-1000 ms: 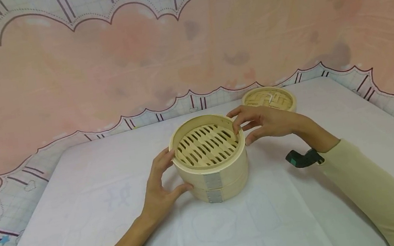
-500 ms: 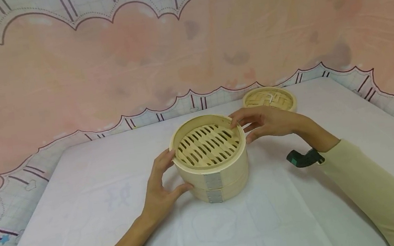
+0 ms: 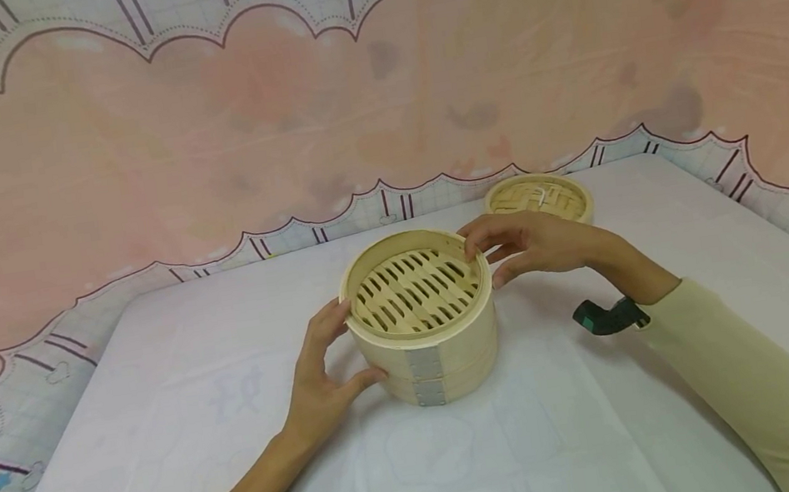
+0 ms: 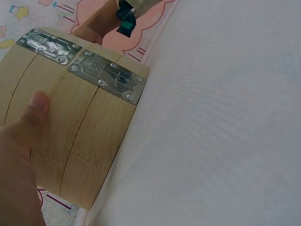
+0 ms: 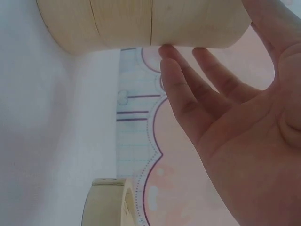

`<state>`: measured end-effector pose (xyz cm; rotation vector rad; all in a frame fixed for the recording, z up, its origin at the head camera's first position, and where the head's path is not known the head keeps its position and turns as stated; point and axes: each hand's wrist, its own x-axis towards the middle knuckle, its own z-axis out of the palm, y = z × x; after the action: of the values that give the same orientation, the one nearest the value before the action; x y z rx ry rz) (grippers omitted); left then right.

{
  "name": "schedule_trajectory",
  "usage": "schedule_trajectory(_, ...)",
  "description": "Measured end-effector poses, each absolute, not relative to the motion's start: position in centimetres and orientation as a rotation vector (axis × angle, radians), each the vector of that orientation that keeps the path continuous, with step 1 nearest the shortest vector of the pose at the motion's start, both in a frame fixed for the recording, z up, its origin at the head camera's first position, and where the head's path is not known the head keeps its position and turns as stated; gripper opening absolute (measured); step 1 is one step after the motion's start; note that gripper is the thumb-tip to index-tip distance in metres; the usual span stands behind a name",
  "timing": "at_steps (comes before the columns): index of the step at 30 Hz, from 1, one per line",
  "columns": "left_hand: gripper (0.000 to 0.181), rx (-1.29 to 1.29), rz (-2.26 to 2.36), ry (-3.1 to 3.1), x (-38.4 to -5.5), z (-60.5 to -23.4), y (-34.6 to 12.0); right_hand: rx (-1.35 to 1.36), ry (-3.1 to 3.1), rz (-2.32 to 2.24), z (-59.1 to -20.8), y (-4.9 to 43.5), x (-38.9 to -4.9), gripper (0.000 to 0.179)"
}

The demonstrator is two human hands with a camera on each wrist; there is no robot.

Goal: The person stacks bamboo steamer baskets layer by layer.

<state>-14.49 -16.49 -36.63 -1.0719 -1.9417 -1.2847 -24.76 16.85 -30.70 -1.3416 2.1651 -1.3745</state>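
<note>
A round bamboo steamer of two stacked tiers stands on the white cloth, its slatted floor showing from above. My left hand grips its left side, fingers at the top rim and thumb on the lower wall. At the right rim, my right hand has its fingertips over the edge and its thumb against the outside. Two metal plates, the upper tier's and the lower tier's, sit nearly in line at the front seam. In the right wrist view the fingers lie against the steamer's top.
A woven bamboo lid lies behind the right hand, near the back edge of the white table cloth. Behind the table hangs a pink printed cloth with a scalloped border.
The upper tier's metal plate has shifted slightly left against the lower one. My right fingertips have shifted a little along the rim. The left hand and lid have stayed put.
</note>
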Motion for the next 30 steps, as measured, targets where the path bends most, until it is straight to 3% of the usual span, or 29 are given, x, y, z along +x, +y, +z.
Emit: schedule_trajectory(30,0.08,-1.085,-1.302,-1.949,-14.41,-36.54,-16.51,-1.354,2.207,-1.333,-30.39,16.85,-24.65,0.035)
